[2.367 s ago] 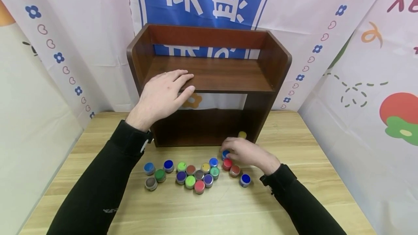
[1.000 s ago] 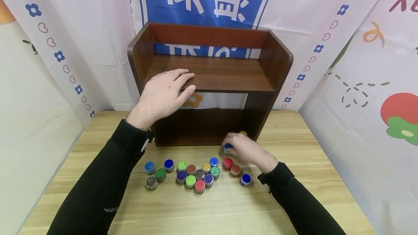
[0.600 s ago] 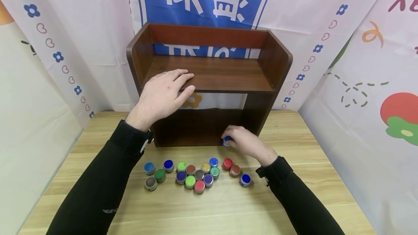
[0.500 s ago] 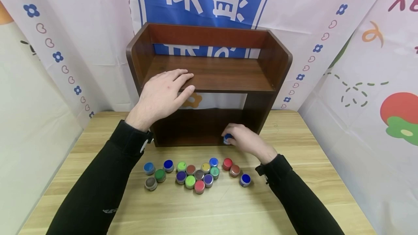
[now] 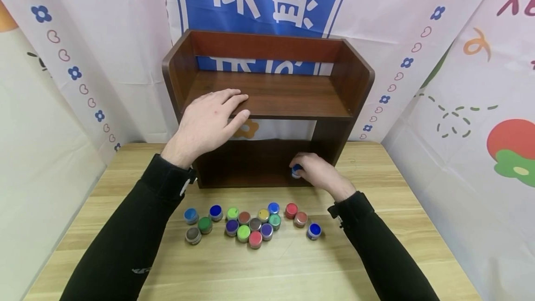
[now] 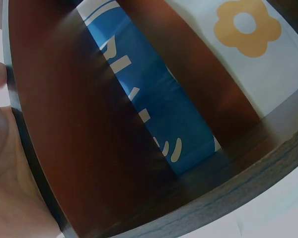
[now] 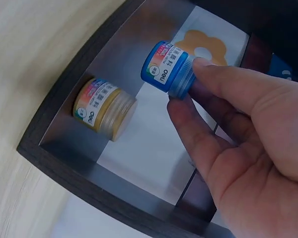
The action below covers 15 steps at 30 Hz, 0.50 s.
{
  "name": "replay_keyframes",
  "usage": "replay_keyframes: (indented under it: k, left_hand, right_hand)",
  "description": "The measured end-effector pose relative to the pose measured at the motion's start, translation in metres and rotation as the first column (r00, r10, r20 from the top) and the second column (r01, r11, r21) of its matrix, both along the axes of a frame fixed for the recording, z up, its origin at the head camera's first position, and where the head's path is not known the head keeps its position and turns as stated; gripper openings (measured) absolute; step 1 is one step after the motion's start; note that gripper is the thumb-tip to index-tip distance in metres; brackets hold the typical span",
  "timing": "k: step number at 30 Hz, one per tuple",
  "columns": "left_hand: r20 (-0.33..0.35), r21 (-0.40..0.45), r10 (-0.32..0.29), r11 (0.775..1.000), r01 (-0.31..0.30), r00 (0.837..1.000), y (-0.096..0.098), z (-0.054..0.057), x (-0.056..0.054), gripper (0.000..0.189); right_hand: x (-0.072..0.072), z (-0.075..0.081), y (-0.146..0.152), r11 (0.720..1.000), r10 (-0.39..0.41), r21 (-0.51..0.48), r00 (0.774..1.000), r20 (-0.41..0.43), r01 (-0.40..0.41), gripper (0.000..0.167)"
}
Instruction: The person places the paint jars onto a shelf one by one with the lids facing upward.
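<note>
Between thumb and fingertips my right hand (image 5: 317, 173) pinches a small blue paint jar (image 7: 161, 67) by its clear lid end. In the head view this jar is at the right part of the shelf's lower compartment. Beside it in the right wrist view, a yellow paint jar (image 7: 97, 106) stands on the bottom board near the corner; the right hand hides it from the head view. My left hand (image 5: 209, 120) rests with extended fingers on the front edge of the middle board of the dark brown wooden shelf (image 5: 284, 96), its thumb along the edge.
Several paint jars with coloured lids stand on the wooden table (image 5: 267, 273) before the shelf: a group at left with a green jar (image 5: 205, 225), a middle cluster with a pink jar (image 5: 255, 239), and a red jar (image 5: 291, 210) and blue jar (image 5: 314, 231) at right.
My right hand has carried the blue jar from the table beside the red one forward into the lower compartment, then slightly right, covering the yellow jar. The left hand has stayed in place.
</note>
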<state>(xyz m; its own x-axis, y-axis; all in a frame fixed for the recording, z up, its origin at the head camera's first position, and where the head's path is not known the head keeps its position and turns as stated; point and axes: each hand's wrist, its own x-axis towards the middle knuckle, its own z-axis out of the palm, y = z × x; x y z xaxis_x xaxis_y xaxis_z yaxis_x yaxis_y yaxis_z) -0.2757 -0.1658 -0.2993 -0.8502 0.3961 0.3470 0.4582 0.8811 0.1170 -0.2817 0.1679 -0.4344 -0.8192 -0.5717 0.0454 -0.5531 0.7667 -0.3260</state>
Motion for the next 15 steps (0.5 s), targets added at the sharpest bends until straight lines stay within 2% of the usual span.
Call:
replay_keyframes:
  k: [15]
  left_hand:
    - [-0.008,0.002,0.001,1.000,-0.001,1.000,0.000,-0.001,-0.001,0.068]
  right_hand:
    - [-0.004,-0.012,0.000,0.998,-0.043,0.044,0.998,0.036,0.042,0.024]
